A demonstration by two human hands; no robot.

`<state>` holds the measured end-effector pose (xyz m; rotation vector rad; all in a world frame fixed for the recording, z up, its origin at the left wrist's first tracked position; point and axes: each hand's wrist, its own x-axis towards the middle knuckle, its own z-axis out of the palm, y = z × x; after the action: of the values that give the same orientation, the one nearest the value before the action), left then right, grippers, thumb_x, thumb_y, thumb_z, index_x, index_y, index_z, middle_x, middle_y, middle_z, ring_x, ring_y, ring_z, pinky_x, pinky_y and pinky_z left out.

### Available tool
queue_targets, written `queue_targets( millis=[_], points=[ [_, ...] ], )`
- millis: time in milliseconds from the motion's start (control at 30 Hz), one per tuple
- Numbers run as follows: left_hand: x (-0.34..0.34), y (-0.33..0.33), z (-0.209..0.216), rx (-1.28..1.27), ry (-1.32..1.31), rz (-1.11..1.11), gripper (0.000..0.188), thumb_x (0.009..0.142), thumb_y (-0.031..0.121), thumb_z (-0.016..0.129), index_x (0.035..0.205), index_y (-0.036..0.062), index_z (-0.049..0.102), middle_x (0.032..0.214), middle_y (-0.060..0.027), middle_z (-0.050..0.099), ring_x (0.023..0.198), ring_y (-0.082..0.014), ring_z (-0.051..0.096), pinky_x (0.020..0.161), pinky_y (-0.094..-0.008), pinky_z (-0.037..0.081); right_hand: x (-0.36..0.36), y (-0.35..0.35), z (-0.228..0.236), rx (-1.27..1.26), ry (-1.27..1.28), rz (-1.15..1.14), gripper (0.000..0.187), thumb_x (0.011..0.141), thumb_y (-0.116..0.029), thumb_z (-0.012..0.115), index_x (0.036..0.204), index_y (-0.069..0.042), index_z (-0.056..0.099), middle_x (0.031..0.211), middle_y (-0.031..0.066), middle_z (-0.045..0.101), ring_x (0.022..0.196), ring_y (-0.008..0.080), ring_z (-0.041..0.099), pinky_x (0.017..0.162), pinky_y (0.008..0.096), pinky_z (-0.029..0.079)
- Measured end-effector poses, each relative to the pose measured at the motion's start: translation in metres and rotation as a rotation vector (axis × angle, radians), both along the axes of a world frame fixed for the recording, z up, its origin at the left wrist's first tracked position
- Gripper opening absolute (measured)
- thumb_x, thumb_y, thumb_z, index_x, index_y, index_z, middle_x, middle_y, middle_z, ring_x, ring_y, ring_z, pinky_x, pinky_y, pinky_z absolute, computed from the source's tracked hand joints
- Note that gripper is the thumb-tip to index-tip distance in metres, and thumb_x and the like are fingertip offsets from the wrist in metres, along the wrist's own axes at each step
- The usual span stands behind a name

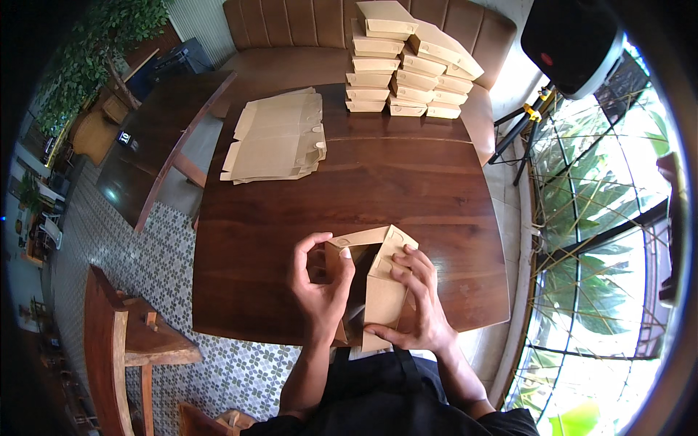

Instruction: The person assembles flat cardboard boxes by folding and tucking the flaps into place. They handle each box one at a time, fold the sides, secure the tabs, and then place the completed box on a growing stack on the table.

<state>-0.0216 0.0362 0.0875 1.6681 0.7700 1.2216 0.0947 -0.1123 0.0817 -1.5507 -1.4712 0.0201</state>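
Observation:
A brown cardboard box (386, 294), partly folded, is held between my two hands at the near edge of the wooden table. My left hand (321, 280) pinches the box's left wall near its far corner, thumb inside and fingers outside. On the other side my right hand (418, 301) grips the lid panel, fingers over its top and thumb at the near end. Between the lid and the left wall a dark gap shows the inside. Flat unfolded box blanks (275, 138) lie stacked at the table's far left.
Folded boxes (403, 73) rise in several stacks at the far right of the table (349, 192). Behind is a brown padded bench (291, 54). A wooden chair (109, 341) stands left, a black speaker (571, 47) on a tripod at right, beside a window.

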Motion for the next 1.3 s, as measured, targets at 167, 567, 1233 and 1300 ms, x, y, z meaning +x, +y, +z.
queue_targets(
  millis=[167,567,1233,1300],
  points=[
    [-0.01,0.004,0.004,-0.178,-0.052,-0.049,0.029,0.099,0.015,0.074,0.124,0.0046,0.064,0.103,-0.0031,0.066,0.09,-0.0099,0.06,0.08,-0.0264,0.049,0.009,-0.004,-0.016,0.209,0.142,0.042,0.087,0.067,-0.022,0.101,0.139,-0.009,0.054,0.141,0.0206,0.056,0.141,0.0446,0.048,0.118,0.0614,0.038],
    [-0.016,0.01,0.007,-0.335,-0.15,-0.159,0.033,0.097,0.01,0.077,0.125,0.0042,0.061,0.101,-0.0022,0.064,0.09,-0.0056,0.058,0.077,-0.0222,0.047,0.029,-0.011,-0.008,0.164,0.244,0.184,0.089,0.062,-0.027,0.104,0.138,-0.009,0.061,0.142,0.0201,0.058,0.138,0.0425,0.05,0.117,0.0599,0.039],
    [-0.018,0.002,0.01,-0.227,-0.099,-0.65,0.064,0.095,0.03,0.081,0.142,-0.0038,0.053,0.136,-0.0157,0.057,0.116,-0.0196,0.06,0.098,-0.0361,0.051,0.025,0.021,-0.038,0.373,0.579,0.11,0.087,0.073,-0.017,0.097,0.145,-0.01,0.05,0.156,0.0214,0.04,0.152,0.0387,0.036,0.125,0.0555,0.033],
    [-0.02,0.008,0.01,-0.056,0.002,-0.695,0.068,0.094,0.03,0.082,0.145,-0.0034,0.053,0.142,-0.0194,0.058,0.125,-0.0255,0.061,0.105,-0.0402,0.05,0.027,0.021,-0.047,0.421,0.786,0.091,0.09,0.075,-0.016,0.095,0.148,-0.011,0.043,0.157,0.0198,0.041,0.15,0.0357,0.039,0.124,0.0531,0.034]
  ],
)
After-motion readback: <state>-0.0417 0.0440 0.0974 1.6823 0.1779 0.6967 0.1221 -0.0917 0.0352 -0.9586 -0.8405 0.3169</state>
